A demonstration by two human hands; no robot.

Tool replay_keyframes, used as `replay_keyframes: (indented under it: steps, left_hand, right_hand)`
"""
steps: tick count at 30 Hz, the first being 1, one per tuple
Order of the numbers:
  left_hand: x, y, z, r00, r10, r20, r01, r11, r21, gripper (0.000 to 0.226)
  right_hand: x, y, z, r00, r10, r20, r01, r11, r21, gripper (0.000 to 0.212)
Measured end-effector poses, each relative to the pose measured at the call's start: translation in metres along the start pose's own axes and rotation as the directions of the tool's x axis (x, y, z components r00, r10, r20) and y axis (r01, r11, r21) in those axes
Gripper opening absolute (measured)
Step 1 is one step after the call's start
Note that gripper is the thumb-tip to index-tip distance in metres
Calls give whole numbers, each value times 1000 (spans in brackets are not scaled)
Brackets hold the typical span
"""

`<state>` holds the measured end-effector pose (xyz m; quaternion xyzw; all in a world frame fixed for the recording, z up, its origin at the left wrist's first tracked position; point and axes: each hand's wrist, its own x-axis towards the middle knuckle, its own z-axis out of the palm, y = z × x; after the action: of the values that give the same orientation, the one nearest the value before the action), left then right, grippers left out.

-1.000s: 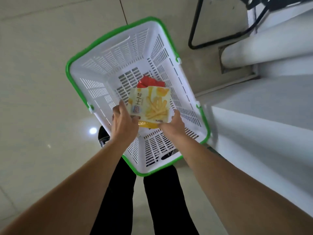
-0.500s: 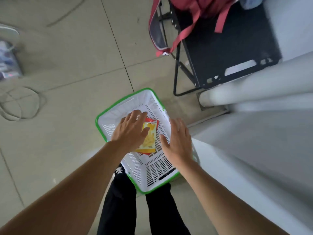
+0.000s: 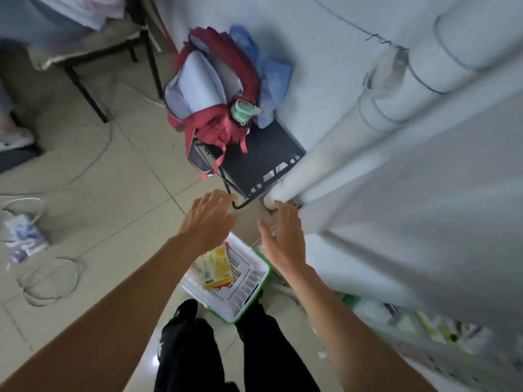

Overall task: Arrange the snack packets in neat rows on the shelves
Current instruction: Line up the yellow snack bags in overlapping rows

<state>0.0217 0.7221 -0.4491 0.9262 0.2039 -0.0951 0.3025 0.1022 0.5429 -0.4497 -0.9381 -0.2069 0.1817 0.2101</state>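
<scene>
The floor (image 3: 119, 171) is made of big pale tiles, and thin wires (image 3: 51, 281) lie in loops on it far out to the left of the hands. Just past the hands stands a black chair (image 3: 260, 162) with a red bag (image 3: 215, 120) and a blue cloth (image 3: 268, 77) piled on it, right against a white wall (image 3: 325, 52). Further off to the left is a dark table (image 3: 85, 49), and white pipes (image 3: 353, 142) run along the right side.
</scene>
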Motion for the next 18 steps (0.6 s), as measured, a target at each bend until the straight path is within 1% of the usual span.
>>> replay_keyframes:
  steps: [4, 6, 8, 10, 13, 16, 18]
  left_hand:
    - [0, 49, -26, 973, 220, 73, -220, 975, -2, 40]
    - [-6, 70, -32, 938, 327, 112, -331, 943, 19, 37]
    - [-16, 92, -35, 889, 431, 153, -441, 897, 35, 32]
    - [-29, 116, -36, 819, 533, 211, -554, 831, 52, 34]
    - [-49, 155, -35, 696, 640, 324, -684, 729, 31, 38]
    - [-76, 199, -26, 584, 725, 365, -772, 635, -24, 34]
    - [-98, 227, -16, 500, 773, 390, -826, 561, -53, 31]
  right_hand:
    - [-53, -8, -39, 985, 76, -155, -64, 995, 79, 59]
    - [-86, -10, -47, 967, 152, -203, -134, 986, 103, 56]
    - [-118, -10, -51, 938, 218, -268, -187, 973, 136, 55]
    - [-145, -9, -57, 898, 286, -334, -234, 954, 187, 55]
    - [-181, 4, -69, 816, 383, -434, -324, 923, 207, 55]
    - [-220, 21, -89, 705, 481, -521, -418, 875, 243, 55]
    - [-245, 32, -101, 642, 538, -546, -486, 836, 254, 56]
